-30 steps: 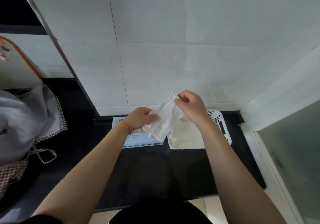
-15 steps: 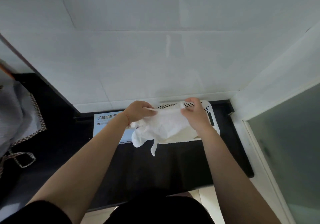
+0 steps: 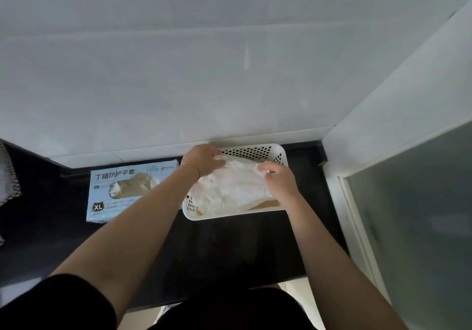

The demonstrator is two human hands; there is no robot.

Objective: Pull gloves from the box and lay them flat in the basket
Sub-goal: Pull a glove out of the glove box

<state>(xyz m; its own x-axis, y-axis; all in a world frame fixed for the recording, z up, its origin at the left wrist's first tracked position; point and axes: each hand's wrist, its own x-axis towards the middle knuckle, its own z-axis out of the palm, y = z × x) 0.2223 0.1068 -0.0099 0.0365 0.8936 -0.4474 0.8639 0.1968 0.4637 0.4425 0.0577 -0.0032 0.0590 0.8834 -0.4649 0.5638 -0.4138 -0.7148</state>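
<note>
A white perforated plastic basket [image 3: 255, 150] sits on a black countertop [image 3: 229, 240] just right of the frame's centre, its far wall close against the white tiled wall [image 3: 204, 74]. Both hands are over it. The left hand [image 3: 203, 159] reaches in from the lower left and holds the upper-left edge of a white disposable glove [image 3: 229, 189] near the basket's far-left corner, fingers curled onto the material. The right hand [image 3: 278, 180] comes in from the lower right and pinches the glove's upper-right edge between thumb and curled fingers, over the right part of the basket. The glove stretches between the two hands and drapes down across the basket's interior, its lower part rumpled and lying over other pale gloves already in there; a yellowish patch of the contents shows along the basket's near-right edge.

Just to the left of the basket, touching or nearly touching its left side, lies a light blue glove box [image 3: 115, 194] with Chinese lettering on top and an "XL" mark at its lower-left corner. Through its oval opening, crumpled pale gloves are visible. The left forearm crosses over the box's right end.

At the far left edge of the frame a piece of grey cloth with checked trim [image 3: 7, 176] hangs into view. A frosted glass panel [image 3: 421, 227] in a white frame fills the right side.
</note>
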